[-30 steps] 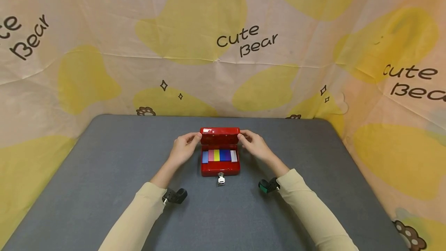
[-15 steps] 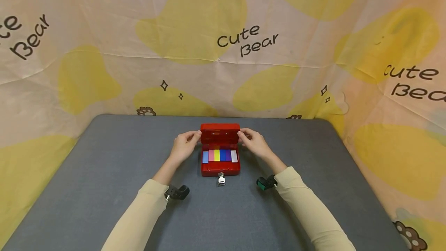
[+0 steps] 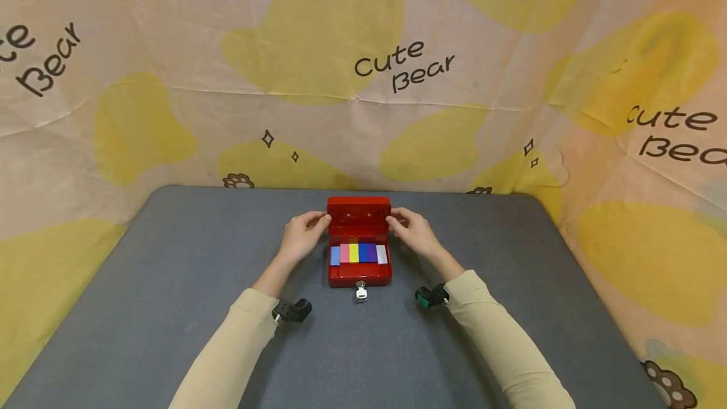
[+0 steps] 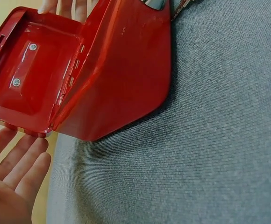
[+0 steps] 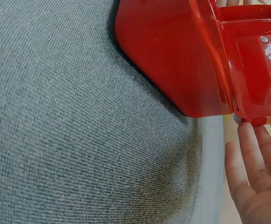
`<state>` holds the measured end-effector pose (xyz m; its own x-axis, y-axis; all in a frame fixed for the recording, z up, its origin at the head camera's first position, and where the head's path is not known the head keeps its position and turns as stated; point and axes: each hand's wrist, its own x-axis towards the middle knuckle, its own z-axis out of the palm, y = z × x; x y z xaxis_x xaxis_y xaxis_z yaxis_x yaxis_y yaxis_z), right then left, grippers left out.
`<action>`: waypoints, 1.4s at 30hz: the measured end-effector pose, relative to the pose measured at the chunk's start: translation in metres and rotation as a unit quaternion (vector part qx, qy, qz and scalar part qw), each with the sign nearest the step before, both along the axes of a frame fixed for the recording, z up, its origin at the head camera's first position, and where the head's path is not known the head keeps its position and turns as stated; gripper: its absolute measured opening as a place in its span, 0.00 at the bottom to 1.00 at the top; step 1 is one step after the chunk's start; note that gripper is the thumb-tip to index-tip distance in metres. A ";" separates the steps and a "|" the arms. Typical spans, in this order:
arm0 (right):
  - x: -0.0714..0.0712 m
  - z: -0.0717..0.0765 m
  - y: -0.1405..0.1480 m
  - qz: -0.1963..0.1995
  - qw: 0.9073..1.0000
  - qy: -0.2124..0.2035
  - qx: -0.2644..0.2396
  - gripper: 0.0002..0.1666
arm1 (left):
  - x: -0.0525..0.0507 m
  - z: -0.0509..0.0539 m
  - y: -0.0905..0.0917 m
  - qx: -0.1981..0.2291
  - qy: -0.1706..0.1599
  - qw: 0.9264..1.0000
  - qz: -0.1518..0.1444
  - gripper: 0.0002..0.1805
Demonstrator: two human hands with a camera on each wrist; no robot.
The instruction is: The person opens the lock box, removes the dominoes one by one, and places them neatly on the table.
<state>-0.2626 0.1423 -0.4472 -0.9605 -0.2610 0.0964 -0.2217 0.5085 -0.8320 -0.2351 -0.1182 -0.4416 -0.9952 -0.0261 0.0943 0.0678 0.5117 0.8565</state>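
A small red metal cash box (image 3: 341,281) stands on the table with its hinged lid (image 3: 359,214) raised. My left hand (image 3: 298,237) pinches the lid's left side between thumb and fingers. On the opposite side, my right hand (image 3: 419,235) holds the lid the same way. Inside the box lies a row of several coloured blocks, among them a pink block (image 3: 344,253), a yellow block (image 3: 354,253) and a white block (image 3: 382,254). A silver key (image 3: 361,294) sits in the front lock. Both wrist views show the lid's inner face (image 4: 42,70) with two screws.
The grey table (image 3: 363,358) extends around the box on every side. Behind it hangs a cloth backdrop (image 3: 318,81) with yellow patches and lettering. Each wrist wears a black strap; the left strap (image 3: 292,310) is close to the tabletop.
The lid has swung further up and back, showing more of its inner face. Both hands have moved slightly upward with it, while the box base and blocks stay put.
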 end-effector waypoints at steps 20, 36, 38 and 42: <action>0.000 -0.002 -0.002 -0.011 1.000 -0.010 0.001 0.21 | -0.002 -0.003 0.002 0.006 0.000 1.000 0.008 0.19; 0.001 -0.001 -0.002 -0.021 1.000 -0.020 0.009 0.22 | 0.005 -0.009 -0.006 0.013 -0.016 1.000 -0.022 0.21; 0.001 -0.001 -0.002 -0.021 1.000 -0.018 0.008 0.22 | 0.008 -0.010 -0.007 0.013 -0.016 0.999 -0.028 0.21; 0.001 -0.002 -0.001 -0.022 1.000 -0.018 0.007 0.21 | 0.015 -0.011 -0.010 0.017 -0.012 0.999 -0.038 0.21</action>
<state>-0.2613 0.1410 -0.4488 -0.9738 -0.2198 0.0584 -0.1693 0.5289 -0.8316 -0.2205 -0.1279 -0.4521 -0.9965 0.0468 0.0698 0.0837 0.4758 0.8756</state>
